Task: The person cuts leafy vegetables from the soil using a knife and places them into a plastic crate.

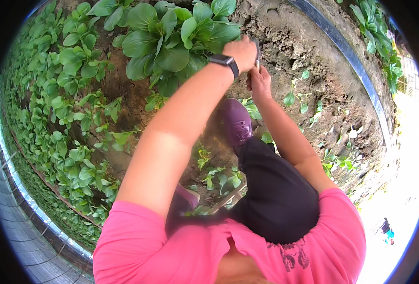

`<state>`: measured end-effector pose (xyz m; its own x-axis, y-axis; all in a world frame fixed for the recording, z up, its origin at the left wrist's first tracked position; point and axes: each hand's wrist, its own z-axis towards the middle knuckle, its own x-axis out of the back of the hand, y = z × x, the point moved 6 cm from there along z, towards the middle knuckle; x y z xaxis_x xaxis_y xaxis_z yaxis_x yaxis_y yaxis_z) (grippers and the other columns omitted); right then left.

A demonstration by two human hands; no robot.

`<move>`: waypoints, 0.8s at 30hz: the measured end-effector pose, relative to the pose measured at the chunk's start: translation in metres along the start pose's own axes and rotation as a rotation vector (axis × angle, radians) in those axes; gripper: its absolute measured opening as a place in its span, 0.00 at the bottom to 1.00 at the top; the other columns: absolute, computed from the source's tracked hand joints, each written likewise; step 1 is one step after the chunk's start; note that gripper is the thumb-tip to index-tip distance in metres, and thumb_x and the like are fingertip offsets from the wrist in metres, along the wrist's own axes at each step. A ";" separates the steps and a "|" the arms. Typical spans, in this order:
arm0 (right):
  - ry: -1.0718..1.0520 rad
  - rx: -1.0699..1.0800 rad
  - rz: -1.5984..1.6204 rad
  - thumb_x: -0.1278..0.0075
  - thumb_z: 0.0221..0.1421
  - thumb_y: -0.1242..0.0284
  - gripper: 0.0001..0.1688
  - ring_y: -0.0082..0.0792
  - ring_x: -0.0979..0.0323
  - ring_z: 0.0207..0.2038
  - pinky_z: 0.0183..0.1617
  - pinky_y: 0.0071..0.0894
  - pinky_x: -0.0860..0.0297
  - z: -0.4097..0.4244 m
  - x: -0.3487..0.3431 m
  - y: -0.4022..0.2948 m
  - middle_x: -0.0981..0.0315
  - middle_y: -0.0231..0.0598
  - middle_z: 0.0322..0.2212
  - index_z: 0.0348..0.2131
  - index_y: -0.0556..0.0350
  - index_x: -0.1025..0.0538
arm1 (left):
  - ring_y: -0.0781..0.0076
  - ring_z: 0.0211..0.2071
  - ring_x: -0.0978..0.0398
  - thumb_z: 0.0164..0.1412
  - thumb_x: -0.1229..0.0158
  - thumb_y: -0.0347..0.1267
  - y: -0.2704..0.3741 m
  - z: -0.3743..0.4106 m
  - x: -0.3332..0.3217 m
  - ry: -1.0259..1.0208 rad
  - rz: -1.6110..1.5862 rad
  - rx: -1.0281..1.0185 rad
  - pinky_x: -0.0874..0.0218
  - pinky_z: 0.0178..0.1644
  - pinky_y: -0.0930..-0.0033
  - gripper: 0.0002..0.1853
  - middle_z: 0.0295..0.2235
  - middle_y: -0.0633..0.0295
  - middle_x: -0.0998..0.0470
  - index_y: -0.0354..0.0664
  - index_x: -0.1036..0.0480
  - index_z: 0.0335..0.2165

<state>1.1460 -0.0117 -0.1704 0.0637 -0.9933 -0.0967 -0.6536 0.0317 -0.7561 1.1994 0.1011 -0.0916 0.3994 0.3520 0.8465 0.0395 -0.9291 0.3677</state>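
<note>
My left hand (242, 52), a dark watch on its wrist, is curled at the right edge of a large cluster of leafy green plants (172, 56); its fingertips are hidden, so what they hold cannot be told. Just below it, my right hand (260, 82) is closed around the light handle of a small bladed tool (257, 49), whose dark, slightly curved blade points up beside my left hand. Whether the blade touches a stem cannot be seen.
Dense smaller leafy plants (78, 154) cover the left side. A dark strip (351, 56) curves across the soil at right. Loose leaves (344, 163) lie on the ground. My purple shoe (236, 122) stands below my hands. A person is far off at lower right (387, 232).
</note>
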 end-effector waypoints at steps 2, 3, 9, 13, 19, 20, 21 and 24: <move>-0.053 0.048 -0.007 0.50 0.57 0.64 0.13 0.17 0.45 0.13 0.13 0.19 0.48 -0.003 -0.014 -0.002 0.40 0.26 0.16 0.27 0.51 0.34 | 0.57 0.38 0.24 0.52 0.51 0.27 -0.028 0.017 0.001 -0.099 0.155 0.105 0.30 0.40 0.60 0.16 0.52 0.46 0.36 0.36 0.30 0.42; -0.108 0.057 -0.016 0.51 0.57 0.65 0.12 0.17 0.45 0.13 0.13 0.19 0.48 -0.009 -0.028 -0.009 0.40 0.25 0.16 0.27 0.51 0.34 | 0.58 0.38 0.23 0.53 0.51 0.27 -0.052 0.023 0.002 -0.151 0.241 0.167 0.30 0.40 0.62 0.17 0.56 0.45 0.40 0.38 0.29 0.43; -0.288 0.102 -0.219 0.50 0.56 0.62 0.15 0.18 0.39 0.18 0.18 0.22 0.41 -0.012 -0.068 -0.010 0.37 0.27 0.17 0.32 0.56 0.31 | 0.53 0.42 0.25 0.51 0.50 0.28 -0.128 -0.026 0.041 0.033 0.210 0.298 0.32 0.44 0.55 0.19 0.61 0.47 0.49 0.44 0.27 0.43; -0.325 0.162 -0.447 0.54 0.56 0.57 0.23 0.30 0.31 0.24 0.28 0.34 0.34 -0.001 -0.095 -0.007 0.30 0.38 0.21 0.34 0.61 0.30 | 0.51 0.47 0.29 0.50 0.48 0.30 -0.143 -0.042 0.029 0.045 0.186 0.363 0.35 0.48 0.53 0.20 0.61 0.49 0.51 0.47 0.28 0.45; -0.213 0.084 -0.456 0.58 0.56 0.54 0.26 0.44 0.27 0.24 0.30 0.41 0.32 0.033 -0.110 -0.005 0.28 0.48 0.22 0.34 0.62 0.29 | 0.53 0.49 0.31 0.50 0.48 0.31 -0.142 -0.044 0.031 0.113 0.171 0.357 0.36 0.49 0.54 0.23 0.57 0.52 0.45 0.53 0.31 0.48; -0.204 0.124 -0.495 0.58 0.56 0.54 0.26 0.40 0.27 0.23 0.27 0.40 0.32 0.043 -0.109 -0.002 0.28 0.47 0.22 0.34 0.62 0.29 | 0.54 0.49 0.32 0.50 0.47 0.31 -0.140 -0.044 0.030 0.094 0.153 0.376 0.37 0.50 0.54 0.22 0.58 0.53 0.45 0.49 0.30 0.47; -0.222 0.084 -0.494 0.58 0.56 0.55 0.24 0.34 0.31 0.21 0.24 0.35 0.35 0.046 -0.110 0.000 0.31 0.41 0.21 0.33 0.60 0.30 | 0.54 0.50 0.32 0.50 0.48 0.30 -0.143 -0.044 0.028 0.091 0.160 0.391 0.37 0.50 0.54 0.22 0.59 0.55 0.46 0.48 0.30 0.47; -0.253 -0.011 -0.526 0.57 0.57 0.56 0.19 0.24 0.39 0.17 0.17 0.28 0.40 0.046 -0.112 0.002 0.38 0.29 0.19 0.32 0.56 0.33 | 0.54 0.50 0.32 0.50 0.51 0.29 -0.148 -0.045 0.023 0.090 0.170 0.416 0.37 0.50 0.54 0.21 0.61 0.59 0.47 0.43 0.30 0.46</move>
<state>1.1720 0.1047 -0.1909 0.5593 -0.8174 0.1378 -0.4928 -0.4615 -0.7376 1.1621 0.2522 -0.1090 0.3515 0.1824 0.9183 0.3518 -0.9347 0.0510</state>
